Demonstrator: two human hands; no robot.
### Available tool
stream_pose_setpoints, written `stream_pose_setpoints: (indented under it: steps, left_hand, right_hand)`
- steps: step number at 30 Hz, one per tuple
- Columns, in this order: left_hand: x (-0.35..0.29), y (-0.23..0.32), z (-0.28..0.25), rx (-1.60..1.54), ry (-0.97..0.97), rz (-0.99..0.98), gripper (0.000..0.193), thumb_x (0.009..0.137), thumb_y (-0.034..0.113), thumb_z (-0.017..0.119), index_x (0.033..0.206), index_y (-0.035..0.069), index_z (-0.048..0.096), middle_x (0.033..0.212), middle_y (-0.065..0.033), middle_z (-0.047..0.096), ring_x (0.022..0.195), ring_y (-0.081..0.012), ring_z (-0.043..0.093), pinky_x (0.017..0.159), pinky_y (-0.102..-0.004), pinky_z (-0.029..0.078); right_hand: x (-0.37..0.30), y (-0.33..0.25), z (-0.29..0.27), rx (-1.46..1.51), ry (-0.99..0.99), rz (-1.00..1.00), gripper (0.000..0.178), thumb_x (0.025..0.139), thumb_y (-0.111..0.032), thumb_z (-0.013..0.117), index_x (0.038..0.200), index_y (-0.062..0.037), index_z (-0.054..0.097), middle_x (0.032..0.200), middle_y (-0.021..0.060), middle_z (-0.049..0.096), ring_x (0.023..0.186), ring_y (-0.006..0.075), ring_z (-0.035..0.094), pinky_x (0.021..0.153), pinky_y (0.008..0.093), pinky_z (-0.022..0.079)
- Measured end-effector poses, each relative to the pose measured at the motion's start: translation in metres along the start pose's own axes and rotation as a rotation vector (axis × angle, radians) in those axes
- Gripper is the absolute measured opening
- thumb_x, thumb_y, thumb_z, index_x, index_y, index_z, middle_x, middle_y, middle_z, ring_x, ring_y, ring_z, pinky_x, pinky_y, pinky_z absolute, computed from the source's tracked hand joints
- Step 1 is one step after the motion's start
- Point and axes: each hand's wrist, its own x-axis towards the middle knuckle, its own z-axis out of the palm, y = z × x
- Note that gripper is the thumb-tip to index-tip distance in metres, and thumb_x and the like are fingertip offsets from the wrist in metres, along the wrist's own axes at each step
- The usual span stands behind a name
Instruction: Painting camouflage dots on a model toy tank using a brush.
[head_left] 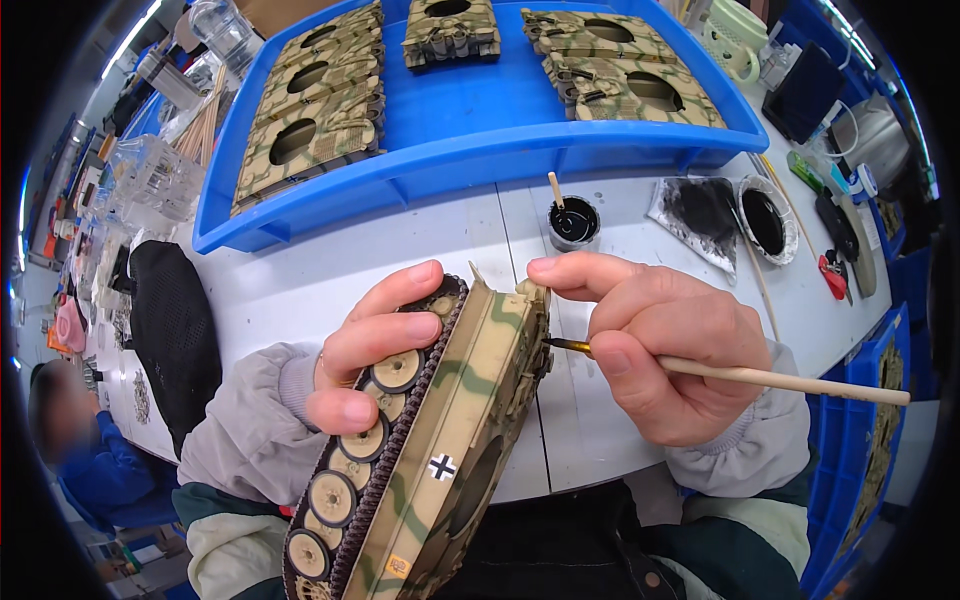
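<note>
Tank point(432, 415), lower ctr of frame, tilted: tan w/ green camo, dark track point(372, 482), pale wheels point(332, 498), black-white cross point(442, 467). L hand point(370, 350) grips wheel side; R hand point(670, 350) pinches brush point(780, 378), tip at tank's upper end.

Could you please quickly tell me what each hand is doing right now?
Left hand: closed around the camouflaged model tank, fingers over its wheels.
Right hand: closed on a paintbrush, its tip at the model's edge.

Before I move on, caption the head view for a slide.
Left hand holding a camouflaged tank, right hand holding a brush at its edge, blue tray beyond.
</note>
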Motion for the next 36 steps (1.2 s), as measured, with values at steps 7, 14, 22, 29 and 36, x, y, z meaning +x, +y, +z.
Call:
stream_pose_setpoints:
  steps: [7,14,22,29,36]
  left_hand:
    - [0.001,0.002,0.005,0.086,0.050,-0.019,0.051,0.087,0.016,0.062,0.130,0.019,0.036,0.123,-0.0311,0.043,0.123,-0.0565,0.035,0.099,-0.0634,0.037]
    - [0.000,-0.002,-0.001,0.054,0.012,0.026,0.050,0.088,0.015,0.060,0.131,0.019,0.036,0.125,-0.0325,0.042,0.123,-0.0574,0.033,0.099,-0.0628,0.036]
    - [-0.001,-0.005,-0.007,0.016,-0.030,0.026,0.046,0.090,0.015,0.056,0.130,0.019,0.036,0.126,-0.0338,0.041,0.124,-0.0581,0.031,0.100,-0.0635,0.033]
    - [-0.004,-0.012,-0.015,-0.067,-0.086,0.079,0.042,0.091,0.017,0.055,0.128,0.019,0.037,0.126,-0.0352,0.040,0.125,-0.0585,0.030,0.101,-0.0640,0.032]
    - [-0.004,-0.012,-0.014,0.033,-0.099,0.061,0.043,0.090,0.015,0.056,0.128,0.018,0.036,0.127,-0.0357,0.039,0.125,-0.0590,0.030,0.101,-0.0643,0.031]
  right_hand:
    - [-0.001,0.002,0.002,-0.021,0.030,-0.014,0.005,0.088,0.007,0.052,0.090,0.0021,0.052,0.073,0.0112,0.056,0.073,0.0242,0.062,0.088,0.0576,0.048]
    - [0.000,0.001,0.002,-0.073,0.000,-0.033,0.006,0.086,0.008,0.054,0.089,0.0034,0.053,0.073,0.0130,0.057,0.080,0.0312,0.064,0.085,0.0559,0.050]
    - [0.002,0.001,0.001,-0.087,-0.022,-0.045,0.007,0.086,0.009,0.054,0.090,0.0033,0.052,0.071,0.0123,0.057,0.074,0.0269,0.063,0.085,0.0566,0.050]
    - [0.001,0.002,0.000,-0.036,-0.006,-0.031,0.009,0.086,0.010,0.053,0.090,0.0023,0.053,0.071,0.0108,0.057,0.067,0.0196,0.059,0.087,0.0575,0.049]
    - [0.004,0.003,0.001,-0.115,-0.024,-0.050,0.010,0.085,0.011,0.053,0.090,0.0023,0.053,0.070,0.0107,0.057,0.063,0.0168,0.056,0.087,0.0577,0.049]
